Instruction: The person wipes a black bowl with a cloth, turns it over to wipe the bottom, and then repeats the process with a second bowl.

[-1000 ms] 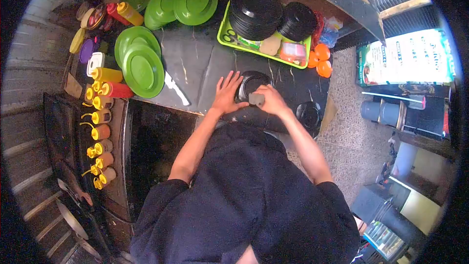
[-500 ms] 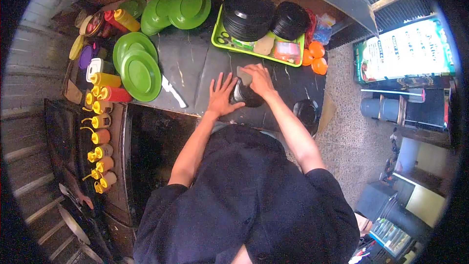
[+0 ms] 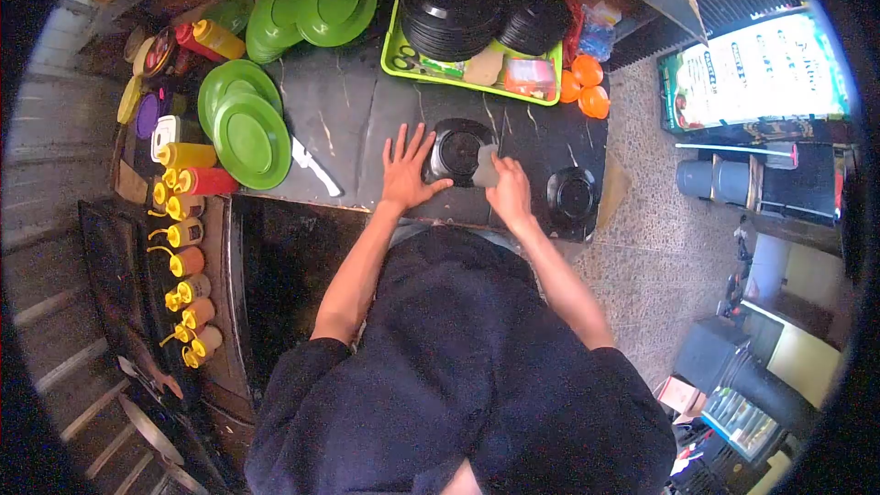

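Note:
A small black square-edged plate (image 3: 456,148) lies on the dark counter in front of me. My left hand (image 3: 407,174) rests beside it with fingers spread, the thumb along the plate's near left edge. Pinched in my right hand (image 3: 510,191) is a grey cloth or pad (image 3: 486,167), which lies over the plate's right edge. Off to the right, near the counter's end, is a second black plate (image 3: 574,198).
A lime-green tray (image 3: 477,87) holds stacked black plates (image 3: 449,5). Green plates (image 3: 249,140) and a white-handled knife (image 3: 316,167) lie leftward. Several sauce bottles (image 3: 188,234) line the left side. Orange round items (image 3: 594,102) sit right of the tray.
My right hand has moved the grey cloth from the plate's far side to its right edge, uncovering more of the plate. My left hand stays spread at the plate's left.

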### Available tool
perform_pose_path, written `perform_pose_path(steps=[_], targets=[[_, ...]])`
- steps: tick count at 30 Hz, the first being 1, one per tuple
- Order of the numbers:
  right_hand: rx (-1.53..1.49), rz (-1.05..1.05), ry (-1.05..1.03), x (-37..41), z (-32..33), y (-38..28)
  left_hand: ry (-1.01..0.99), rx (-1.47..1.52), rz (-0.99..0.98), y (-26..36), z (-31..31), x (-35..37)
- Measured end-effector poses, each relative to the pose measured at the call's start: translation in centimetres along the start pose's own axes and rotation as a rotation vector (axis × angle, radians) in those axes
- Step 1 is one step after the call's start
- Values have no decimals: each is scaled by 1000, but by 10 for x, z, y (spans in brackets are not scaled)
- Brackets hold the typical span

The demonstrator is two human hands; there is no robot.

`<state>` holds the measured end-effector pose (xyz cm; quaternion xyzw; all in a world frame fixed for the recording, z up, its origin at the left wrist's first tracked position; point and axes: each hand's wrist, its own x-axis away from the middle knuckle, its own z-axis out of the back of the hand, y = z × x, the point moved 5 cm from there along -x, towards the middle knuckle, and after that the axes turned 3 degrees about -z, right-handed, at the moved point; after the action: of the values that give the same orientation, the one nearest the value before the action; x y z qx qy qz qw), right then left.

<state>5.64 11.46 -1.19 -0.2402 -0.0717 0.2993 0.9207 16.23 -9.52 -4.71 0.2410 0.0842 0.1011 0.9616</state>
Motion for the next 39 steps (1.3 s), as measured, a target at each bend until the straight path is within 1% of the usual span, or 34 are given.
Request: perform_pose_path(steps=[3,5,7,9,10,11,13,15,17,20,21,23,24,25,27,28,29,31,33,35,37,39], targets=[[-45,-22,-24,27,3,-5,-5,-4,2,-1,1,-1],[-87,102,-48,41,0,-9,-6,-8,5,1,0,-2],[-112,120,-68,40,5,-12,-27,-13,14,0,0,-1],[-224,24,-229,24,4,-4,-13,5,9,0,2,-1],[-368,-201,-269,13,8,4,-6,26,0,-2,2,0],[-311,-256,-190,-1,8,16,3,21,7,-6,3,2],[-299,-114,67,-28,29,12,59,249,25,-12,6,7],[-161,-38,109,-55,35,5,47,222,55,-15,8,16],[-146,-36,77,-77,17,8,28,148,8,-18,2,24],[-145,65,31,-101,-13,-1,42,144,24,-15,5,22],[-146,65,27,-103,-16,-10,52,120,18,-15,5,22],[-42,168,-24,-106,-20,-40,51,120,32,-15,4,20],[23,236,-57,-104,-23,-51,49,120,42,-15,4,21],[22,238,-65,-100,-26,-59,47,122,50,-14,4,21],[73,330,-52,-90,-30,-75,44,128,77,-14,6,20],[92,346,-94,-86,-35,-78,43,130,82,-13,8,19],[92,348,-102,-82,-37,-79,58,181,110,-13,9,18],[70,431,-108,-69,-38,-85,70,236,146,-15,10,19],[96,451,-156,-60,-42,-86,71,212,109,-15,12,19],[44,508,-171,-49,-41,-89,48,220,117,-14,12,19],[35,512,-202,-40,-40,-89,25,230,123,-14,9,18],[22,519,-236,-26,-40,-91,11,132,70,-13,9,19]])
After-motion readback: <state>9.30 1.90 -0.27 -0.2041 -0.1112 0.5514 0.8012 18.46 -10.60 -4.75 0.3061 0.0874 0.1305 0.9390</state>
